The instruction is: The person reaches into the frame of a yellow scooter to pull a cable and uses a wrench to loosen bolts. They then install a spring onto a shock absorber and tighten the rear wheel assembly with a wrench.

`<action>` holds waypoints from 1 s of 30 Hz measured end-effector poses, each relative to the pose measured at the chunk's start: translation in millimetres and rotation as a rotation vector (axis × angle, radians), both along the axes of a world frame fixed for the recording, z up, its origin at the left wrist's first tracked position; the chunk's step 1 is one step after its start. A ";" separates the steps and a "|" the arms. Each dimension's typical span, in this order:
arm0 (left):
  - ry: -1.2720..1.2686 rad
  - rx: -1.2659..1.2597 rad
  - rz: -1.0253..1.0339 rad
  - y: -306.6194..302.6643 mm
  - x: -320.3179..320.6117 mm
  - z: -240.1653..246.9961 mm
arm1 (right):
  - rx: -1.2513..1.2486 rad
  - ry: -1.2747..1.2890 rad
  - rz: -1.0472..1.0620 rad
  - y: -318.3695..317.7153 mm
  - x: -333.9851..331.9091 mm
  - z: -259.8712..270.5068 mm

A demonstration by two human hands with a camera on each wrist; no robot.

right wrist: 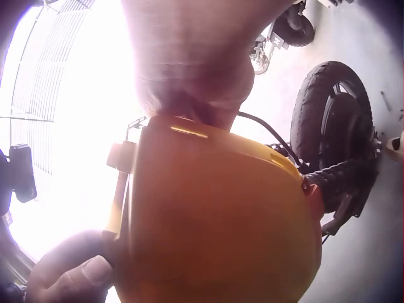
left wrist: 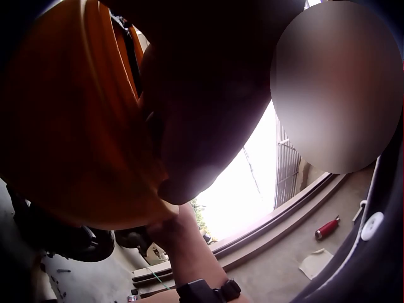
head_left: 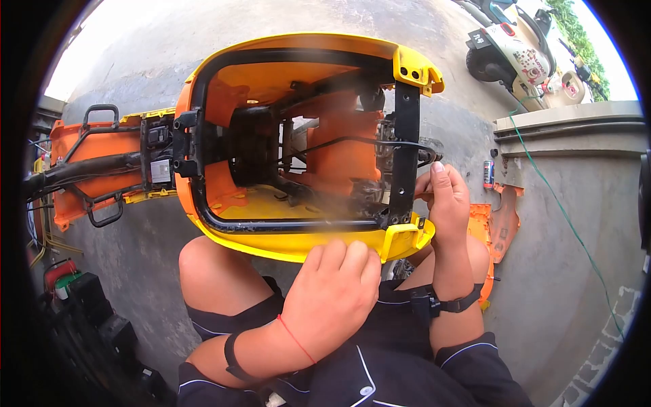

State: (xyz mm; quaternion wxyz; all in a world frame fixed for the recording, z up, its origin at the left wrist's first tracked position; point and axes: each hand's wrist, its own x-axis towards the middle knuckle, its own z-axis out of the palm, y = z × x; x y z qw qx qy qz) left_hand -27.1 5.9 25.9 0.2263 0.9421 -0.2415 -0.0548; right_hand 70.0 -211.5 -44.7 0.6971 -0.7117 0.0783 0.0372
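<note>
A yellow body panel [head_left: 271,248] with an orange inner side surrounds a black frame in the head view. My left hand [head_left: 332,292] grips the panel's near side with bent fingers; its thumb shows by the panel edge in the right wrist view. Past the panel's right end, my right hand [head_left: 447,200] pinches the end of a black cable [head_left: 352,140] that runs across the frame opening. The right wrist view has the right hand [right wrist: 196,57] above the yellow panel [right wrist: 221,208], its fingertips hidden. In the left wrist view, the left hand [left wrist: 208,120] is dark beside the panel [left wrist: 69,126].
Orange panels [head_left: 505,220] and a spray can [head_left: 488,174] lie at the right. A parked scooter [head_left: 522,57] stands at the upper right, and a green cord [head_left: 563,200] crosses the floor. Black cases [head_left: 91,298] sit at the lower left. A wheel [right wrist: 331,113] shows in the right wrist view.
</note>
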 end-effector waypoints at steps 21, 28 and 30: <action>0.053 -0.101 -0.008 6.7 6.2 -2.4 | 0.553 0.398 -0.284 -39.2 20.3 -70.1; 0.040 -0.130 0.004 8.7 5.3 -6.1 | 0.344 0.097 -0.099 -25.0 16.1 -37.0; 0.025 -0.135 0.002 7.4 4.7 -5.5 | 0.396 0.228 -0.165 -33.5 18.6 -55.2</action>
